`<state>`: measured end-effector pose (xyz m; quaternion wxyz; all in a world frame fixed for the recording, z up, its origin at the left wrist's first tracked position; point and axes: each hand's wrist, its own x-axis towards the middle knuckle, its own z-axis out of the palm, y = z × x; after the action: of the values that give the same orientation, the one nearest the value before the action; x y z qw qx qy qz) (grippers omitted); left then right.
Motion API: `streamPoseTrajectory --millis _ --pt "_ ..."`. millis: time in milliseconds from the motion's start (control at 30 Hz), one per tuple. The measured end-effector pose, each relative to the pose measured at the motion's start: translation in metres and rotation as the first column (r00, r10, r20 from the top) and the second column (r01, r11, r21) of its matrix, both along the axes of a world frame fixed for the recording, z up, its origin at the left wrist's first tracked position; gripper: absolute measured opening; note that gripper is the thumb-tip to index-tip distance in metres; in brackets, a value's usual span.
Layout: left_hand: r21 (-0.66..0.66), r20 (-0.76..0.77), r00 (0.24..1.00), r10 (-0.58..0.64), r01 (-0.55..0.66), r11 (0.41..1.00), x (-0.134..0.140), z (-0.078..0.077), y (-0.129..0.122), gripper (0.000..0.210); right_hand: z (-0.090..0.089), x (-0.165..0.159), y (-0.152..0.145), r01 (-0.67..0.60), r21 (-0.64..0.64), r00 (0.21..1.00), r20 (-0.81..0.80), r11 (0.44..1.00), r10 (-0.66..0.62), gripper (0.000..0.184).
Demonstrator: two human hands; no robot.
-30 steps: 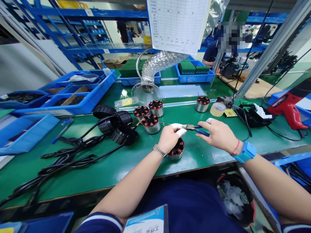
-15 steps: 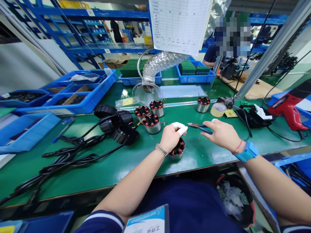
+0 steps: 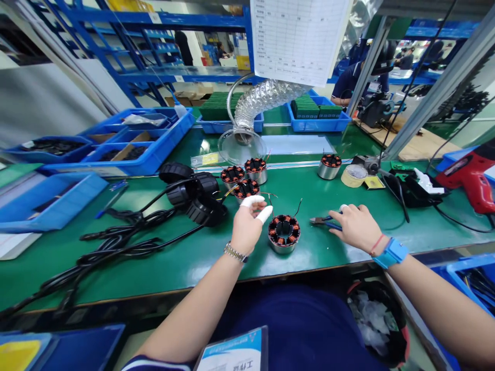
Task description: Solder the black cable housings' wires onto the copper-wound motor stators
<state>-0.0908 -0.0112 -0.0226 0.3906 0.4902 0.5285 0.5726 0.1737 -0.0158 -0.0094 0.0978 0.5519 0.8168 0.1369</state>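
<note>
A motor stator (image 3: 284, 234) with copper windings in a silver ring stands on the green bench in front of me, two thin wires rising from it. My left hand (image 3: 250, 221) is just left of it, white covers on thumb and finger. Its thumb and fingers are apart and hold nothing, close to one wire. To the right, my right hand (image 3: 358, 225) is low over the bench with its fingers on the blue handles of a pair of pliers (image 3: 322, 221). The jaws point left toward the stator; the palm side is hidden.
Several more stators (image 3: 256, 170) stand behind my left hand, and another stator (image 3: 329, 166) stands back right. Black housings (image 3: 204, 206) with cables lie left. A fume duct (image 3: 266, 100), tape roll (image 3: 354, 175) and red heat gun (image 3: 469, 178) are around. A co-worker (image 3: 350, 82) sits beyond.
My left hand has moved left off the stator and its fingers have parted. My right hand and the pliers have lowered, away from the left hand. The stator is now fully visible.
</note>
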Motion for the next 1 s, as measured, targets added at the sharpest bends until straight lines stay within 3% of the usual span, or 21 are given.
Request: streamPoseTrajectory --millis 133,267,333,600,1000 --pt "-0.116 0.233 0.963 -0.136 0.167 0.979 0.004 0.000 0.009 0.029 0.013 0.002 0.006 -0.003 0.041 1.000 -0.004 0.999 0.003 0.038" --pt "-0.107 0.208 0.971 -0.118 0.142 0.984 0.008 0.005 0.008 0.021 0.039 -0.006 0.006 -0.021 0.230 0.976 -0.208 0.973 0.070 0.049" --pt "-0.098 0.185 0.976 -0.118 0.137 0.986 0.008 0.006 0.006 0.021 0.051 -0.018 0.004 -0.068 0.262 0.951 -0.274 0.963 0.142 0.051" --pt "-0.077 0.113 0.981 -0.161 0.170 0.983 0.007 0.012 0.004 0.014 0.065 -0.072 0.005 -0.165 0.206 0.953 -0.218 0.965 0.209 0.048" --pt "-0.058 0.128 0.973 -0.194 0.203 0.978 0.005 0.009 0.005 0.013 0.072 -0.082 0.005 -0.170 0.141 0.970 -0.148 0.975 0.190 0.045"
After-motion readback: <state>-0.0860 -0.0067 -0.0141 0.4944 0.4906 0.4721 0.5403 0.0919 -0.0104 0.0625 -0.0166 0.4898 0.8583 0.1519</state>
